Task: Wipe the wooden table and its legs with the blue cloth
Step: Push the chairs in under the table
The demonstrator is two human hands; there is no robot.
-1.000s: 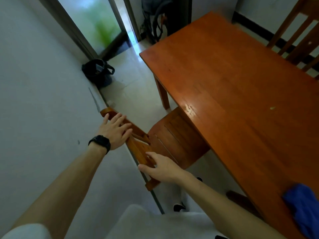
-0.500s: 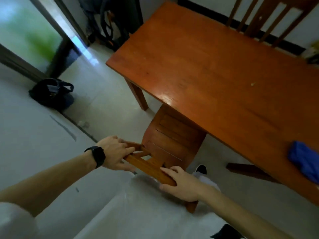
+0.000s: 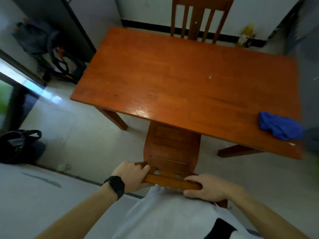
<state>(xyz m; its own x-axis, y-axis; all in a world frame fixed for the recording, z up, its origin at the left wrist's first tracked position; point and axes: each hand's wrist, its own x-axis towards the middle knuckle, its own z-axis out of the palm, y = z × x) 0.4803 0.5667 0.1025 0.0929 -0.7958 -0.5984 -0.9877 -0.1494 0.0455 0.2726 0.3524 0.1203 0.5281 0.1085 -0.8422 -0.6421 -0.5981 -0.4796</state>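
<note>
We see a table of reddish-orange wood, its top streaked with darker plank grain and marked by one white spot of glare. The cloth is bright blue. The near chair and the far chair share a darker orange-brown. Our watch is black and our shirt white. The floor is pale cream, and the wall is white above a black band. The bag is black, the backpack grey with orange trim. A blurred bottle shows yellow.
</note>
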